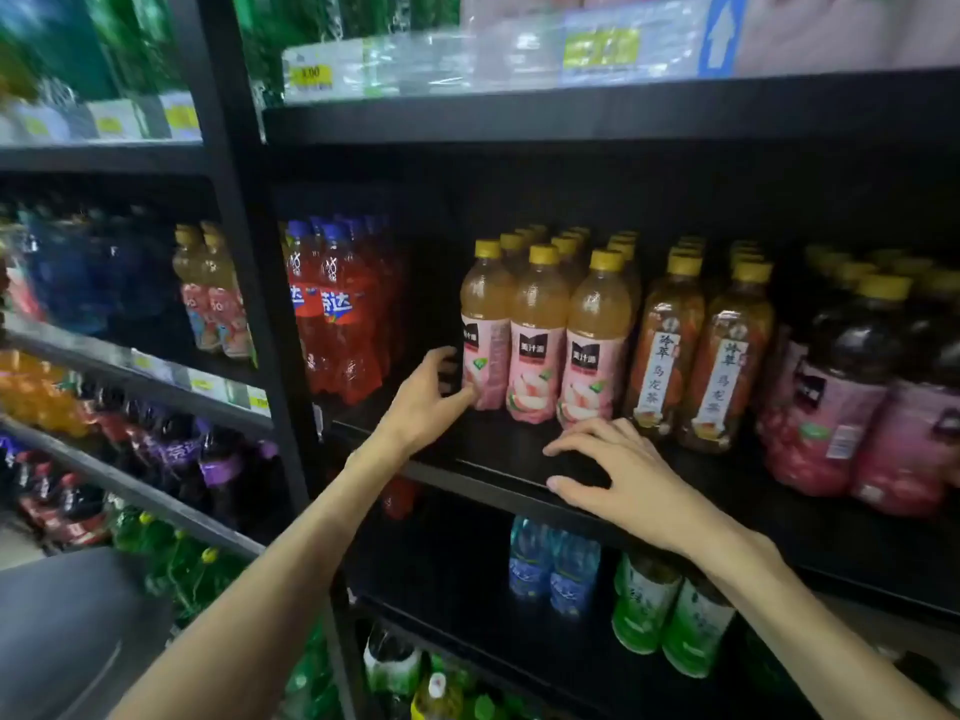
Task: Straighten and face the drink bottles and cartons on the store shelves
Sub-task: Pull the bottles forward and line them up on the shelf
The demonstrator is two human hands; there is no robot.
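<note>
Left hand (423, 402), fingers spread, touches the leftmost peach bottle (485, 330), whose label is turned sideways; its two neighbours (566, 335) face front. Right hand (623, 475) rests open and empty on the shelf edge (498, 480). Facing appears partly done.

The peach juice bottles (537, 335) are clear glossy plastic with smooth pink printed wraps and matt yellow caps (543, 254). The shelf (498, 459) carrying them looks like black painted metal with a dull sheen. Along the upper shelf edge, shiny transparent plastic strips (415, 65) cover paper price tags (310, 76).
</note>
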